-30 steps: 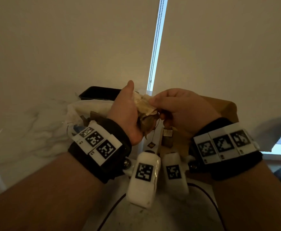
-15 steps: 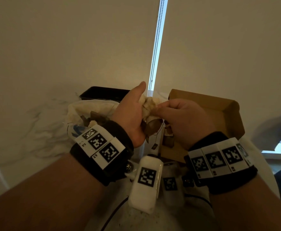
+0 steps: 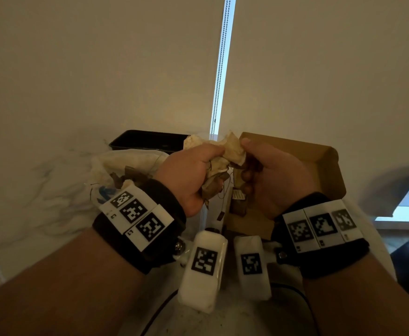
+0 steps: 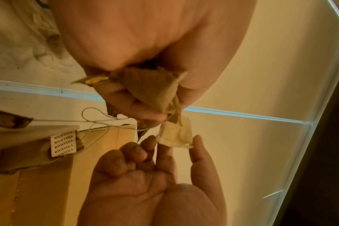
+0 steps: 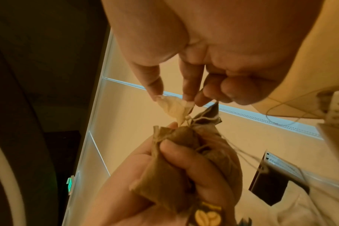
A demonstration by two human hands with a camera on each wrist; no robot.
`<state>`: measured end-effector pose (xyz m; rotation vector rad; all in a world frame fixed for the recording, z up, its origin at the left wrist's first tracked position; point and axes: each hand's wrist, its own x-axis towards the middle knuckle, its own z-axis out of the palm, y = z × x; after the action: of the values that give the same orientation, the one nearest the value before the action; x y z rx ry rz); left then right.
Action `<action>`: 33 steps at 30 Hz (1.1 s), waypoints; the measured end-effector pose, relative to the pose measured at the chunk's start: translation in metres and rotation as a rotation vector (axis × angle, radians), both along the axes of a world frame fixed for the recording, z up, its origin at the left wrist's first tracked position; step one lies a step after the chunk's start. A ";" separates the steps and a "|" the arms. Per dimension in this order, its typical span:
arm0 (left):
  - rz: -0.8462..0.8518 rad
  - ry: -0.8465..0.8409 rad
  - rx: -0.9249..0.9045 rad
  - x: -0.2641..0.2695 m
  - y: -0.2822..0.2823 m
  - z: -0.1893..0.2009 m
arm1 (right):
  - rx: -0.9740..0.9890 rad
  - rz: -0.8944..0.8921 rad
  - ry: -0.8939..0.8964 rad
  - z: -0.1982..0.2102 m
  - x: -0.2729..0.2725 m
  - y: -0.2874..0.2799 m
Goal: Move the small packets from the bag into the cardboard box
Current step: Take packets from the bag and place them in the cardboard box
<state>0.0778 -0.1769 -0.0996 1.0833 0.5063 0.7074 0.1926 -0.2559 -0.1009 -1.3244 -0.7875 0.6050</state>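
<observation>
My left hand (image 3: 198, 170) grips a bunch of brown tea-bag packets (image 5: 184, 146) with strings hanging from them, held above the table. My right hand (image 3: 247, 158) pinches a pale packet (image 4: 176, 136) at the top of that bunch between thumb and forefinger; the pale packet (image 5: 172, 107) still touches the bunch. The open cardboard box (image 3: 319, 161) lies under and behind the right hand, with a brown packet bearing a printed tag (image 4: 62, 143) in it. The pale bag (image 3: 125, 163) lies open left of the left wrist, with brown packets showing inside.
A black tray (image 3: 147, 141) stands behind the bag against the wall. A blind's bead chain (image 3: 220, 69) hangs down the bright slit behind the hands. The marble table (image 3: 41, 190) stretches to the left. Cables lie near the front edge.
Left thumb, sticking up before, now curls over the bunch. The right hand has shifted right, drawing the pale packet out, and the box has come into view.
</observation>
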 end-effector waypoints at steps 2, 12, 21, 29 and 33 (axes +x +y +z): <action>0.012 0.009 0.011 0.000 0.000 -0.001 | -0.009 -0.011 -0.011 0.000 0.002 0.000; 0.043 0.014 0.032 0.001 0.003 -0.003 | 0.009 0.003 -0.043 0.002 0.006 -0.005; 0.033 -0.010 -0.025 0.003 0.005 -0.004 | 0.054 -0.062 0.010 0.004 0.009 -0.007; 0.067 -0.025 -0.087 0.004 0.014 -0.006 | 0.037 -0.099 0.041 0.014 0.021 -0.017; 0.066 -0.020 -0.102 0.003 0.020 -0.008 | -0.088 -0.126 -0.127 0.027 0.032 -0.040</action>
<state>0.0809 -0.1573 -0.1073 0.9673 0.5574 0.7419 0.2243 -0.2960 -0.0734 -1.4929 -0.7809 0.4637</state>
